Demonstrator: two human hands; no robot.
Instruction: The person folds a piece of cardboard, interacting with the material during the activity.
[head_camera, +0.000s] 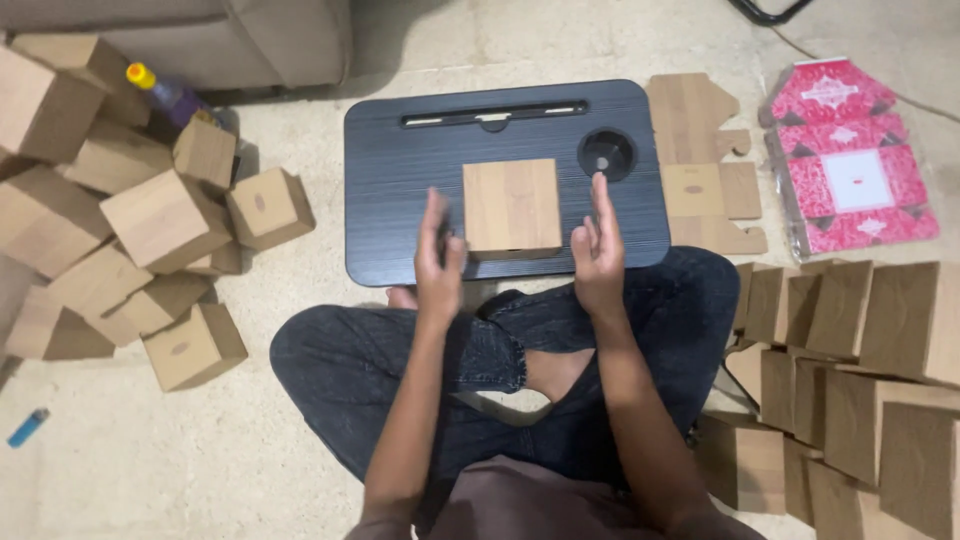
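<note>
A folded brown cardboard box (511, 205) with a wood-grain print stands on the dark lap desk (400, 170) in front of me. My left hand (437, 255) is just left of the box, fingers spread, holding nothing. On the box's right side my right hand (597, 245) is raised with its fingers apart, also holding nothing. Neither hand clearly touches the box. I sit cross-legged in dark jeans behind the desk.
A heap of finished brown boxes (130, 215) lies on the floor at left, with a purple bottle (165, 92) and a blue lighter (27, 427). Flat brown blanks (700, 165) and pink printed blanks (850, 160) lie at right; more flat brown pieces (850, 380) are stacked lower right.
</note>
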